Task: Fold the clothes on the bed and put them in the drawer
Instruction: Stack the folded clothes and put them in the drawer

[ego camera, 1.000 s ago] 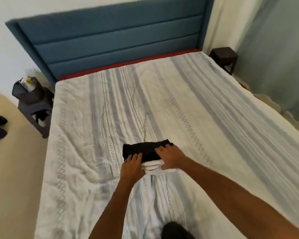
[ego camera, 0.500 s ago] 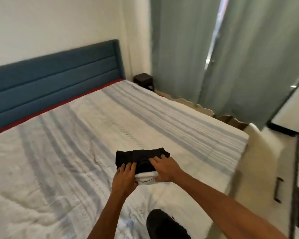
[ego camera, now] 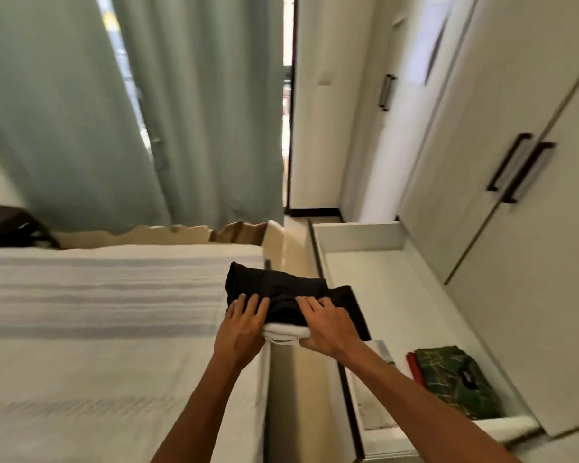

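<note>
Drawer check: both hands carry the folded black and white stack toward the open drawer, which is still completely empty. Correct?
Not quite. The head view shows the drawer already holds a folded green garment at its near end. The left hand and right hand do carry the stack.

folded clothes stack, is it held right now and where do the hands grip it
Yes. The left hand grips the near left end of the folded clothes stack, the right hand the near right end.

This is a home bedroom: a bed with a striped white cover fills the lower left of the frame, long green curtains hang at upper left, and a white fitted wardrobe with dark handles stands at right above an open drawer holding folded clothes.
</note>
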A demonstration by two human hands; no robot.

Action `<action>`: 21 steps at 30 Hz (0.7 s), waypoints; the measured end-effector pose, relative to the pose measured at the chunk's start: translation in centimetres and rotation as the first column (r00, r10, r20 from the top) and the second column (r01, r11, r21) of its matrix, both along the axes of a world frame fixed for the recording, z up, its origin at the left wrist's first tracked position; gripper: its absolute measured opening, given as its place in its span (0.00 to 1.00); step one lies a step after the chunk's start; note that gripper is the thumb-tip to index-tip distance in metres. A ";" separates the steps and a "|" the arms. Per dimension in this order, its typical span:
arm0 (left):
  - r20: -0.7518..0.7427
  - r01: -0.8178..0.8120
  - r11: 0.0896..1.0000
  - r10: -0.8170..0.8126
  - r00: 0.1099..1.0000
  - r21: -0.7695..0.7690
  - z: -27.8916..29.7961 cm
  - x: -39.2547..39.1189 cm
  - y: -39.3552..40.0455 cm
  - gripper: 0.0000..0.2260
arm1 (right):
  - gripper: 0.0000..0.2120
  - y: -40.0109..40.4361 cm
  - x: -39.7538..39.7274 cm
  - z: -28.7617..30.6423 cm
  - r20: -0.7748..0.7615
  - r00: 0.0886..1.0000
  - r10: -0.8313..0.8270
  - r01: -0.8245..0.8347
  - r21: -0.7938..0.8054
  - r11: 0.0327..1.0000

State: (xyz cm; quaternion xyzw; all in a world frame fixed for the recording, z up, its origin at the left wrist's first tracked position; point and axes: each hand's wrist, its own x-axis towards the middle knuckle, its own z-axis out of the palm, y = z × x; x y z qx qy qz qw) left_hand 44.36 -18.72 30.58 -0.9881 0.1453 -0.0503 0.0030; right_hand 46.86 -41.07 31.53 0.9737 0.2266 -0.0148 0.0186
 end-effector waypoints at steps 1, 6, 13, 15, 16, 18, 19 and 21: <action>-0.008 0.060 0.998 -0.059 0.998 0.012 0.2 1.7 -2.4 0.38 | 0.40 -2.7 0.5 -0.2 0.001 0.999 -0.052 0.052 0.008 0.999; -0.040 0.274 0.961 -0.272 0.961 0.044 0.3 8.4 -13.5 0.43 | 0.41 -13.9 2.4 -0.5 0.040 0.968 -0.248 0.247 0.028 0.969; -0.184 0.485 0.873 -0.470 0.863 0.049 -1.0 16.9 -27.9 0.40 | 0.41 -26.7 5.6 -1.7 -0.109 0.876 -0.470 0.474 0.015 0.880; -0.233 0.559 0.827 -0.533 0.813 0.057 -2.2 18.7 -30.1 0.39 | 0.42 -28.2 5.7 -3.1 -0.145 0.845 -0.514 0.524 0.039 0.851; -0.254 0.601 0.797 -0.569 0.783 0.067 -2.8 19.9 -31.3 0.39 | 0.43 -29.0 5.9 -4.1 -0.162 0.823 -0.545 0.557 0.043 0.829; -0.286 0.662 0.745 -0.619 0.731 0.082 -4.4 22.2 -33.0 0.39 | 0.45 -29.7 6.6 -6.2 -0.183 0.779 -0.600 0.617 0.047 0.786; -0.297 0.688 0.721 -0.641 0.708 0.083 -5.1 23.1 -33.5 0.39 | 0.45 -29.8 6.9 -7.2 -0.202 0.757 -0.622 0.640 0.037 0.767; -0.330 0.748 0.658 -0.689 0.645 0.087 -7.4 25.7 -34.7 0.40 | 0.46 -30.2 8.3 -10.1 -0.223 0.713 -0.665 0.686 0.026 0.727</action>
